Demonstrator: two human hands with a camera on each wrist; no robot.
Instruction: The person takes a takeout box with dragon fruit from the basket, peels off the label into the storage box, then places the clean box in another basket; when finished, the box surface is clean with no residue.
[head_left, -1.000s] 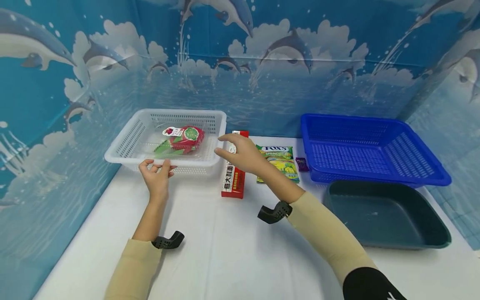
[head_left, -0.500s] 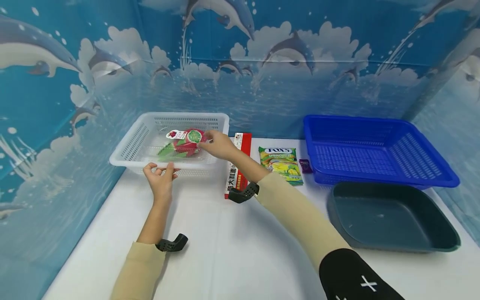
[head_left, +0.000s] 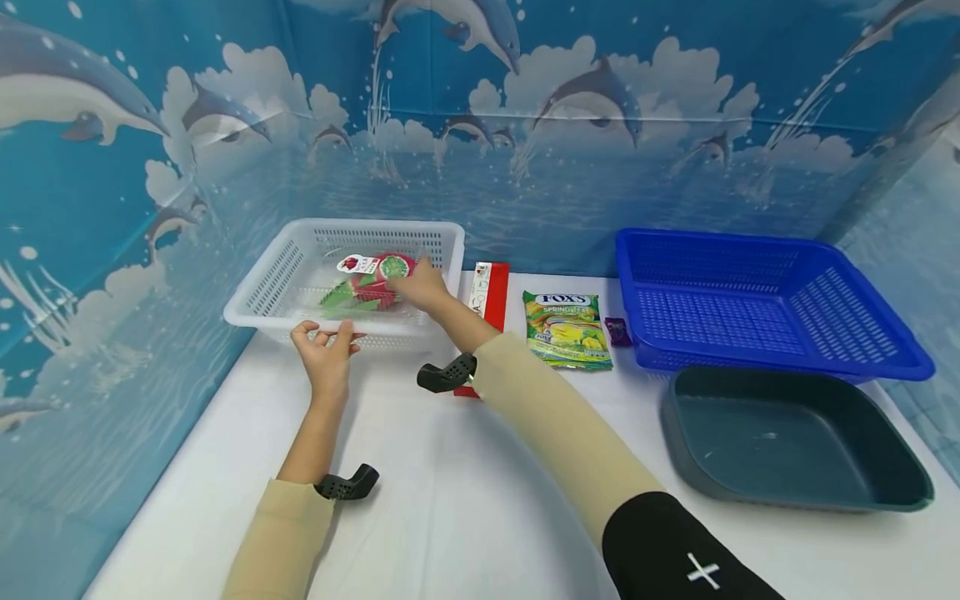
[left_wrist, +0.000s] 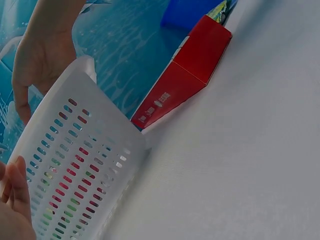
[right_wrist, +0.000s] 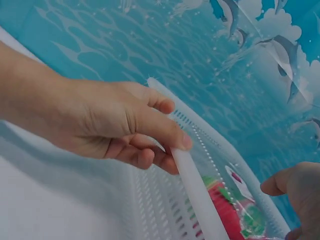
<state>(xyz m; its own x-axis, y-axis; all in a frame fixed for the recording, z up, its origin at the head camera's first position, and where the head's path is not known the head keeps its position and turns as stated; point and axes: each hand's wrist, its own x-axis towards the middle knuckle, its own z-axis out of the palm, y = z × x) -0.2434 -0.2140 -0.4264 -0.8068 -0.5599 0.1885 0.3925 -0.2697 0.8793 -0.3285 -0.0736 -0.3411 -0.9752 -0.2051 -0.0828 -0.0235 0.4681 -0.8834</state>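
Observation:
A white perforated basket (head_left: 258,321) stands at the left of the table, with a red-and-green dragon fruit (head_left: 375,290) in clear plastic lying inside. My left hand (head_left: 324,358) pinches the basket's front rim, thumb on top and fingers curled beneath; the right wrist view also shows this left hand (right_wrist: 115,120). Over the basket's right side, my right hand (head_left: 423,287) reaches in at the right end of the dragon fruit pack. Its thumb and fingers look apart in the right wrist view, where only part of the hand (right_wrist: 300,197) shows. Whether it touches the pack is unclear.
Right of the basket lies a red-and-white box (head_left: 491,296), partly behind my right arm. Beyond it are a green-yellow FOX'S bag (head_left: 567,329) and a small purple packet (head_left: 618,332). A blue basket (head_left: 772,367) and a dark green tub (head_left: 795,500) stand at the right.
My right hand has moved left from beside the basket's right rim to over the dragon fruit pack inside. My left hand keeps its hold on the front rim.

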